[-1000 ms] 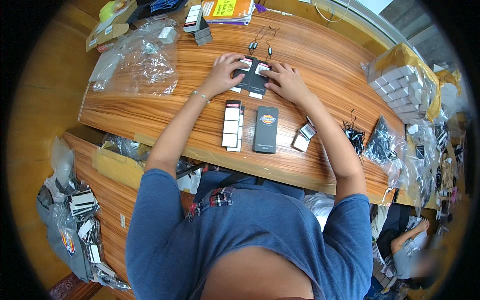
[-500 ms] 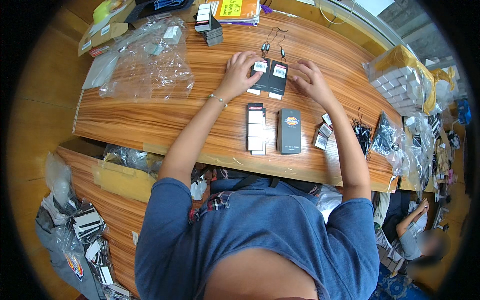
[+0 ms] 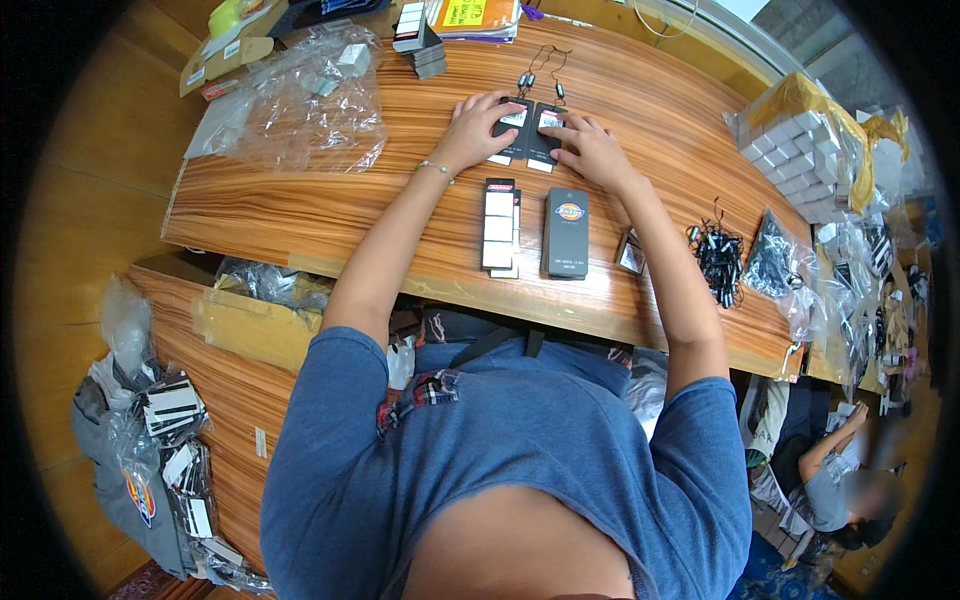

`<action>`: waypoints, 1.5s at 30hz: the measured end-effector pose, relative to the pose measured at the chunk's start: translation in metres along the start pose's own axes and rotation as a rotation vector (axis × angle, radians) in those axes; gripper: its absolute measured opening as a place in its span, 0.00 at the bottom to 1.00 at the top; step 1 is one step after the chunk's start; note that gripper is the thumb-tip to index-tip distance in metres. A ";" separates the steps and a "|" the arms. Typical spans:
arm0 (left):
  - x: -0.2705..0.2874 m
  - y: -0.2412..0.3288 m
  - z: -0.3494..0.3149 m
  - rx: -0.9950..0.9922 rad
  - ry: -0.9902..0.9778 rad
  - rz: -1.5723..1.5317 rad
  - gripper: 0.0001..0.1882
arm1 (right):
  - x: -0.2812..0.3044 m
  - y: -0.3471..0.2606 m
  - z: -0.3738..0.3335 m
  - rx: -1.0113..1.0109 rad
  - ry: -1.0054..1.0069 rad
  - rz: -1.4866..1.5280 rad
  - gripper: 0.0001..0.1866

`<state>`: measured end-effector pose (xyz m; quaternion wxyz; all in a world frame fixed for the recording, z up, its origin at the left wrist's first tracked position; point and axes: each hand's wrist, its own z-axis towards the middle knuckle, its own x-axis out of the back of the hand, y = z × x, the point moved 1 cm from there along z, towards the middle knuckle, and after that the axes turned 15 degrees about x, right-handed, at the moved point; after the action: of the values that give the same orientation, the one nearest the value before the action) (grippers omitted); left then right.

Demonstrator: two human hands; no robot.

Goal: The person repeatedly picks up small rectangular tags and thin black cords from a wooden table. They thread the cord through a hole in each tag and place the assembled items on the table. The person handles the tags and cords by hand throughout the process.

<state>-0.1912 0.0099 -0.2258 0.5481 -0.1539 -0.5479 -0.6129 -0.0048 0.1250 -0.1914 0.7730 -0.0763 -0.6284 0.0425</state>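
Note:
Two black hang tags (image 3: pixel 541 146) with white barcode stickers lie side by side on the wooden table, their black string loops (image 3: pixel 558 68) stretched toward the far side. My left hand (image 3: pixel 476 130) rests with spread fingers on the left tag's edge. On the right tag lie the fingertips of my right hand (image 3: pixel 597 152), stretched out and partly covering its sticker. Nearer to me are a stack of tags with white stickers (image 3: pixel 499 228) and a stack of dark grey tags (image 3: pixel 567 236). Beside my right forearm sit small barcode labels (image 3: pixel 631 252), partly hidden by it.
A heap of black strings (image 3: pixel 718 262) and a plastic bag of black strings (image 3: pixel 772 256) lie at the right. Behind them stands a wrapped bundle of white boxes (image 3: pixel 795 160). A clear plastic bag (image 3: pixel 330 110) covers the far left. Another person (image 3: pixel 835 480) sits at lower right.
My right hand has moved left onto the right tag; before, it hovered beside it. My left hand stays at the left tag. The whole view has shifted slightly.

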 end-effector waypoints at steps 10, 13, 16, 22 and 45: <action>0.069 0.083 -0.027 -0.064 -0.074 -0.153 0.18 | 0.074 -0.014 -0.058 -0.215 0.169 0.459 0.20; 0.075 0.126 -0.061 -0.046 -0.271 0.025 0.25 | 0.088 -0.020 -0.104 -0.315 0.133 0.391 0.17; 0.063 0.137 -0.076 0.047 -0.304 0.079 0.34 | 0.084 -0.017 -0.130 -0.516 0.109 0.260 0.14; 0.050 0.140 -0.079 0.117 -0.239 0.071 0.37 | 0.053 -0.012 -0.142 -0.724 0.115 -0.020 0.24; 0.045 0.127 -0.071 0.133 -0.238 0.088 0.32 | 0.050 -0.060 -0.138 -0.560 0.696 1.148 0.14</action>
<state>-0.0713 -0.0470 -0.1514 0.5144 -0.2127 -0.6412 -0.5282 0.1385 0.0652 -0.1603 0.7354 -0.5982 -0.1943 0.2523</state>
